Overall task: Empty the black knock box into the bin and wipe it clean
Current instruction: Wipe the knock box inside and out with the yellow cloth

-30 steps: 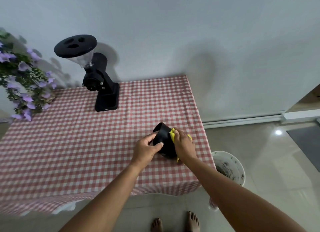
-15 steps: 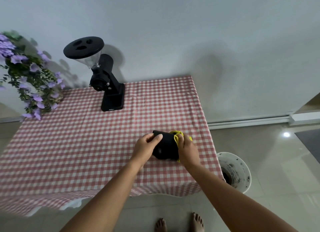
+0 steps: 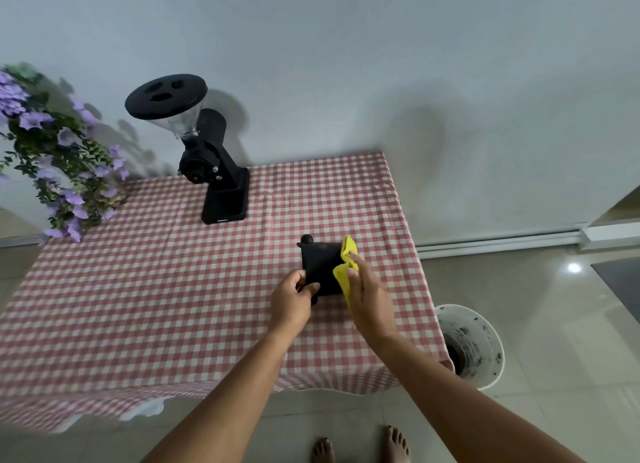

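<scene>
— On the desk (image 3: 173, 289), right side: where's the knock box (image 3: 320, 268)?
— Lying tipped, left hand (image 3: 291, 303) in a closed grip on its near edge.
— Right hand (image 3: 369, 298)?
— Presses yellow cloth (image 3: 343, 275) against box; white bin (image 3: 485, 327) on floor beside.

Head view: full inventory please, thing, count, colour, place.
knock box: 1, black, on the table near its right edge, between the hands
cloth: 1, yellow, pressed against the knock box's right side
grinder: 1, black with clear hopper, back of the table by the wall
flowers: 1 bunch, purple with green leaves, far left
tablecloth: 1, red and white check, covers the table
bin: 1, white with dark specks inside, on the floor right of the table
feet: 2, bare, bottom edge
left hand: 1, grips the knock box
right hand: 1, holds the cloth
</scene>
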A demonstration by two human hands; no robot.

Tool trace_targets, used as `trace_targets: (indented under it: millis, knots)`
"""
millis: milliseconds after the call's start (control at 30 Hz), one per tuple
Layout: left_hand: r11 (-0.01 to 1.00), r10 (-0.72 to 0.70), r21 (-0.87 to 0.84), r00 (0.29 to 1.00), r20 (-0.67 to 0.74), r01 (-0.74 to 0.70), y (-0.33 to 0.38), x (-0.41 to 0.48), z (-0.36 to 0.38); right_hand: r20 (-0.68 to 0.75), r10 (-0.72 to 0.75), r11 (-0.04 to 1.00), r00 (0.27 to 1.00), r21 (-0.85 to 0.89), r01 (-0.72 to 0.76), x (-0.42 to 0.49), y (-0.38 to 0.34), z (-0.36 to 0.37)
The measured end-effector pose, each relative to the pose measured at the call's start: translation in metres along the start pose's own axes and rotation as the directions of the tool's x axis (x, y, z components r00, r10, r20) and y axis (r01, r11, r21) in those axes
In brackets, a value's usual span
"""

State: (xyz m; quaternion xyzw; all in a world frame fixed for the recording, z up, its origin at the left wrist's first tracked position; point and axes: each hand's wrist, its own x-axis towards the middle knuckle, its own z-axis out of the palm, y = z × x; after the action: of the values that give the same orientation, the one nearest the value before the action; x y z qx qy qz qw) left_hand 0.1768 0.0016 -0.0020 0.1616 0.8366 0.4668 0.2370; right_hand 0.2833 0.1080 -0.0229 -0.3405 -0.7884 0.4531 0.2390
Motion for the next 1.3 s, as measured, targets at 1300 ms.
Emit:
trace_targets:
  millis: [1300]
  knots:
    - [0.990, -0.040, -0.130, 0.989, 0.144, 0.058, 0.029, 0.026, -0.012, 0.161, -0.007, 0.956, 0.987, -0.288, 0.054, 0.034, 0.009, 0.018]
